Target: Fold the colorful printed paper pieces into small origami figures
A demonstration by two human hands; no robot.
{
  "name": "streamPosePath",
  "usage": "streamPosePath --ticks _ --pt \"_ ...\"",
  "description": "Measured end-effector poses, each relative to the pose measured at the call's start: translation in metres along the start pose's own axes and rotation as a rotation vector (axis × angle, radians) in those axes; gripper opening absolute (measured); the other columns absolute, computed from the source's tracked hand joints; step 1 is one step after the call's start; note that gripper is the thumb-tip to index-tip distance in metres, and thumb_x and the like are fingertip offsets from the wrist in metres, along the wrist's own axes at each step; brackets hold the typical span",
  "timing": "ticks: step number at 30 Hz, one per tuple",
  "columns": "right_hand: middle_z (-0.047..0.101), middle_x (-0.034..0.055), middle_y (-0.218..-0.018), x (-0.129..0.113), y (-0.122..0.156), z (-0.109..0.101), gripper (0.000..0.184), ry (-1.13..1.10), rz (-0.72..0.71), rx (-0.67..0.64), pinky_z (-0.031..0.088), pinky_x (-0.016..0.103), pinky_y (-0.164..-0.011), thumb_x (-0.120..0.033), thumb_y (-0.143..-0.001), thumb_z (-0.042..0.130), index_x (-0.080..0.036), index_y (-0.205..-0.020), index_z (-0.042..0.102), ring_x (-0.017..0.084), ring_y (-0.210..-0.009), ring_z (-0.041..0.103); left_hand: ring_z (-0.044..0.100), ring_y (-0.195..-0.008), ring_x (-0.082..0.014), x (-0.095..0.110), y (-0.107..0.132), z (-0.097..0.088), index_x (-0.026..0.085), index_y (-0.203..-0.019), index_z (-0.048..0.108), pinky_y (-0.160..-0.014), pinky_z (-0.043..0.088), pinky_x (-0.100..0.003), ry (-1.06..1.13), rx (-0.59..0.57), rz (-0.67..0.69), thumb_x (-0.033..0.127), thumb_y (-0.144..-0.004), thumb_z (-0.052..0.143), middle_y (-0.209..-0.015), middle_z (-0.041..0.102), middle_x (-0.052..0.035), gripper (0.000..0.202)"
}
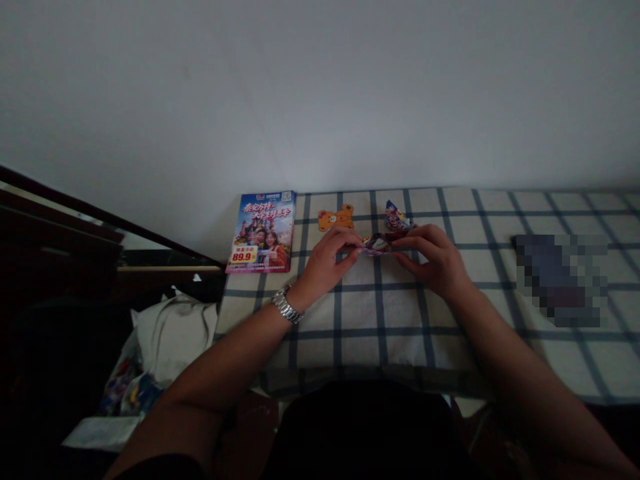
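Observation:
Both hands meet over a checked cloth (360,313) near its far edge. My left hand (327,257), with a metal watch (287,306) on the wrist, pinches one end of a small folded piece of printed paper (376,245). Its other end is pinched in my right hand (434,257). The paper is colourful and partly hidden by the fingers. A second folded printed paper piece (397,217) lies on the cloth just beyond the right hand.
A colourful flyer (262,231) lies at the cloth's left corner by the white wall. An orange bear-shaped cutout (335,218) sits beyond my left hand. A blurred dark object (560,277) rests at right. A pale bag and clutter (165,333) lie lower left.

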State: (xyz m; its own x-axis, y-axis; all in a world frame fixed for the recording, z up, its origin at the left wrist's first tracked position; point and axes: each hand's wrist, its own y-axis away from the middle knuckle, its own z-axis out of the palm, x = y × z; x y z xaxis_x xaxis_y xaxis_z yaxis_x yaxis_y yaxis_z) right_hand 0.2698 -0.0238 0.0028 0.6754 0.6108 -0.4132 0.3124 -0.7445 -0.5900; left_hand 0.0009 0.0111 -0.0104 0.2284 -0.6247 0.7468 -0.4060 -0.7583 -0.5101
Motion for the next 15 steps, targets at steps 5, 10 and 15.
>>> streamPosePath --ticks 5,10,15 --pt "0.067 0.0098 -0.111 0.0034 -0.0006 -0.0035 0.023 0.010 0.056 0.060 0.059 0.053 -0.089 -0.027 -0.092 0.078 -0.031 -0.114 0.076 0.031 -0.105 0.067 0.070 -0.105 -0.0158 -0.0068 0.0020 0.0021 0.021 -0.110 0.067 -0.093 0.061 -0.032 0.171 0.014 -0.107 0.028 -0.103 0.066 -0.113 0.068 -0.0060 0.010" --pt "0.065 0.0106 -0.120 0.0007 -0.0024 -0.0043 0.023 -0.099 0.108 0.032 0.059 0.054 -0.099 -0.027 -0.095 0.073 -0.030 -0.119 0.074 0.031 -0.114 0.066 0.072 -0.103 -0.0156 -0.0071 0.0009 0.0031 0.020 -0.109 0.066 -0.093 0.062 -0.031 0.277 0.035 -0.163 0.035 -0.102 0.069 -0.109 0.070 -0.0057 0.017" --pt "0.066 0.0114 -0.121 -0.0010 -0.0031 -0.0037 0.023 -0.147 0.139 0.017 0.062 0.050 -0.094 -0.027 -0.097 0.071 -0.028 -0.120 0.072 0.029 -0.112 0.068 0.073 -0.102 -0.0146 -0.0085 -0.0002 0.0037 0.019 -0.110 0.066 -0.092 0.062 -0.029 0.310 0.049 -0.170 0.038 -0.102 0.069 -0.107 0.071 -0.0053 0.020"
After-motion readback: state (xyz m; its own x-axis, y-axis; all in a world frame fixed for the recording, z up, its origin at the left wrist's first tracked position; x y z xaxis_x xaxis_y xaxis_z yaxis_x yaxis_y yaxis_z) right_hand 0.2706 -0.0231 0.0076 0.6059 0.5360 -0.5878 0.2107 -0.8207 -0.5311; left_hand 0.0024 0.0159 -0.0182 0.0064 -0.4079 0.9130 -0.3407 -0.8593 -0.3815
